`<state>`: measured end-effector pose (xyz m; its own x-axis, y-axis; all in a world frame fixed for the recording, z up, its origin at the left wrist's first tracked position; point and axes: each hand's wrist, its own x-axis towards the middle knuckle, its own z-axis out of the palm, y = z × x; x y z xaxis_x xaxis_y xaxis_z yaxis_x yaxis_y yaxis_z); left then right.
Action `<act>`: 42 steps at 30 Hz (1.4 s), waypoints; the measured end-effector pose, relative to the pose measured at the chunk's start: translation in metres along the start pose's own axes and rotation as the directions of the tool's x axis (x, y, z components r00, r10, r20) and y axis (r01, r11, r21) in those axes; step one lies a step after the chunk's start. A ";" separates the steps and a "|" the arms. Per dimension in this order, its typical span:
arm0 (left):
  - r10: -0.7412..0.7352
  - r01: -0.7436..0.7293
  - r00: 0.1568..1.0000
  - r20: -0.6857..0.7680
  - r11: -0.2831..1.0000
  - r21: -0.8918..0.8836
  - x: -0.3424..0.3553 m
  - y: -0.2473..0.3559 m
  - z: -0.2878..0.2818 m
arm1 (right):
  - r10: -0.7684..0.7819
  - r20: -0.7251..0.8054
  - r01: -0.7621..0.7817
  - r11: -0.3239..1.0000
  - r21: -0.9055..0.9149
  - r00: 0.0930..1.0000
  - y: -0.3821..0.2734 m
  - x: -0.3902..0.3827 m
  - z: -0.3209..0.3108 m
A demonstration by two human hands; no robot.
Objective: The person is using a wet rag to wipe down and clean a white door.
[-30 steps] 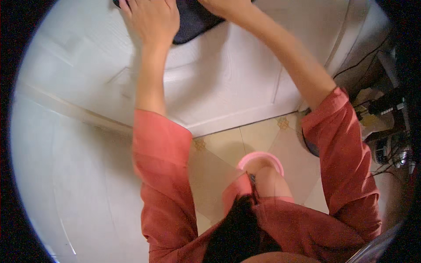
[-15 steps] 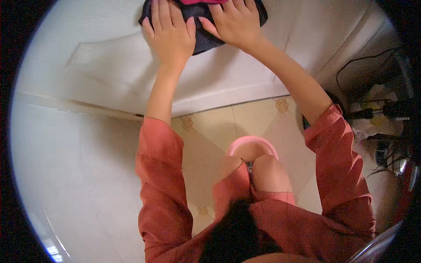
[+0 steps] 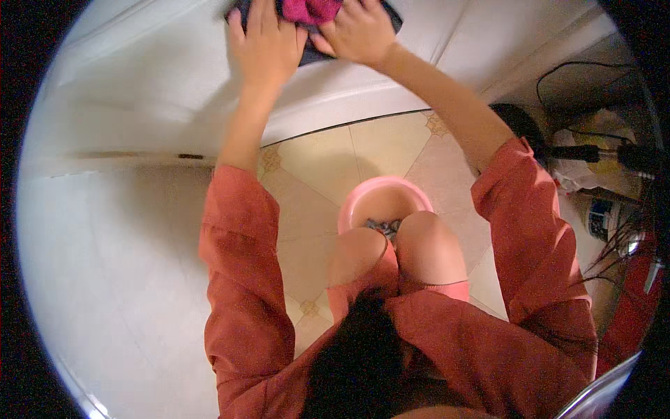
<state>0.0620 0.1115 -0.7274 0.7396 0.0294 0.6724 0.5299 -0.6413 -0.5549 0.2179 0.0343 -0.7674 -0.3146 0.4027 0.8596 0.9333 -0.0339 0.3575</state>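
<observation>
A dark, nearly black cloth (image 3: pixel 322 52) lies against the white surface (image 3: pixel 174 63) at the top of the view, with a bunched magenta cloth (image 3: pixel 310 10) on it. My left hand (image 3: pixel 264 52) presses on the dark cloth's left part, fingers stretched and thumb apart. To its right, my right hand (image 3: pixel 359 31) rests on the dark cloth beside the magenta one, its fingers also stretched out. The upper edge of the frame cuts off some fingertips and the far part of both cloths.
Below my arms, a pink basin (image 3: pixel 351 202) stands on the tiled floor (image 3: pixel 307 181) by my knees, with something grey inside. At right are a black cable (image 3: pixel 583 64), a pale plastic bag (image 3: pixel 576 174) and a red object (image 3: pixel 631 318). A pale wall or panel (image 3: pixel 105 265) rises at left.
Both hands and the dark cloth sit higher in the view, and more of the magenta cloth shows between the hands. The view has shifted, and more of the pink basin is visible.
</observation>
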 end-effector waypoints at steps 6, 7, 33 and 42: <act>0.038 -0.021 0.988 0.152 0.994 -0.110 -0.060 0.035 0.030 | -0.068 0.158 0.067 0.998 0.012 0.985 -0.029 -0.067 0.021; 0.035 -0.012 0.976 0.213 0.994 -0.109 -0.071 0.041 0.030 | -0.037 0.242 0.032 0.999 0.027 0.970 -0.040 -0.080 0.027; 0.072 -0.027 0.960 0.271 0.986 -0.165 -0.032 0.049 0.009 | -0.033 0.280 0.047 0.998 -0.042 0.959 -0.008 -0.072 -0.004; 0.029 0.031 0.939 0.343 0.985 -0.168 -0.131 0.113 0.070 | 0.009 0.676 0.024 0.999 -0.040 0.737 -0.074 -0.182 0.000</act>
<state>0.0543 0.0882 -0.9123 0.8522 0.2719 0.4471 0.4752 -0.7599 -0.4436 0.2066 -0.0366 -0.9504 -0.1062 0.9147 0.3899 0.9177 -0.0608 0.3926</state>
